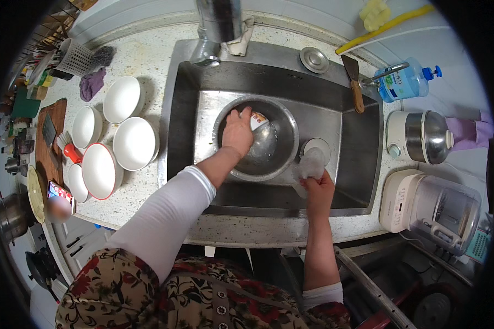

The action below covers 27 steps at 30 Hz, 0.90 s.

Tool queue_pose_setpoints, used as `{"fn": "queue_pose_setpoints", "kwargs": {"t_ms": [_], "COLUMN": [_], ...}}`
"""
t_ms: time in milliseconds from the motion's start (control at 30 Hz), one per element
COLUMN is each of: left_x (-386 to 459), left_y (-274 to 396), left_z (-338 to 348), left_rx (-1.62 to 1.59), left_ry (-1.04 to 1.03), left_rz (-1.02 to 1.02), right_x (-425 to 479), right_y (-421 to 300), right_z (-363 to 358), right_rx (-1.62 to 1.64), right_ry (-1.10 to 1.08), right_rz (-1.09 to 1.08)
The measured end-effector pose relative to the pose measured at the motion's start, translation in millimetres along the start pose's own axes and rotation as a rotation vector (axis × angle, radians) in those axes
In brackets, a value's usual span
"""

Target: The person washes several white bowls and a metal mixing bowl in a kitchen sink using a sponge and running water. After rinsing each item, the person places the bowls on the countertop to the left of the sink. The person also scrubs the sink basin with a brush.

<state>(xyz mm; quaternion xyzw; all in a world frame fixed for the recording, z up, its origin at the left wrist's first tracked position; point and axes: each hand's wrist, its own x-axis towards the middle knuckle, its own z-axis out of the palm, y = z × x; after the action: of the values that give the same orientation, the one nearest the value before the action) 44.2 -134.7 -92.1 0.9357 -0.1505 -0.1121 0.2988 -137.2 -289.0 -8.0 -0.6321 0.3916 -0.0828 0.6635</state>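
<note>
My left hand (pixel 236 131) reaches into a round stainless steel basin (pixel 290 160) in the sink. Its fingers grip a white dish (pixel 258 120) with an orange-red pattern, mostly hidden by the hand. A little water shows in the bottom of the basin. My right hand (pixel 319 191) is to the right of the basin, low in the sink, and holds a crumpled, whitish translucent cloth or mesh (pixel 311 163). Just beyond that cloth, a small white round dish (pixel 322 147) stands on the sink floor, partly covered by it.
Several white bowls (pixel 133 144) stand on the speckled counter left of the steel sink (pixel 356 164). The faucet (pixel 208 53) overhangs its back edge. A wooden-handled scraper (pixel 356 90), a blue soap bottle (pixel 403 84) and a small steamer (pixel 420 135) are at the right.
</note>
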Motion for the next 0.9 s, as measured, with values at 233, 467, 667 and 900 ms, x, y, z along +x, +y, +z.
{"fn": "queue_pose_setpoints", "kwargs": {"t_ms": [233, 467, 667, 900], "left_x": [15.5, -1.7, -13.6, -34.9], "left_y": [-16.7, -15.1, -9.5, 26.6], "left_z": [36.8, 65.7, 50.6, -24.8], "left_rx": [0.174, -0.549, -1.234, -1.520], "left_ry": [0.002, -0.406, -0.652, -0.459], "left_rz": [-0.019, -0.653, -0.926, -0.696], "right_x": [-10.3, 6.0, 11.2, 2.8], "right_y": [-0.1, 1.1, -16.1, -15.9], "right_z": [7.6, 7.8, 22.5, 82.5], "right_rx": [0.088, 0.160, 0.192, -0.966], "right_ry": [0.035, 0.015, -0.116, -0.402], "right_rz": [0.016, -0.061, -0.117, -0.707]}}
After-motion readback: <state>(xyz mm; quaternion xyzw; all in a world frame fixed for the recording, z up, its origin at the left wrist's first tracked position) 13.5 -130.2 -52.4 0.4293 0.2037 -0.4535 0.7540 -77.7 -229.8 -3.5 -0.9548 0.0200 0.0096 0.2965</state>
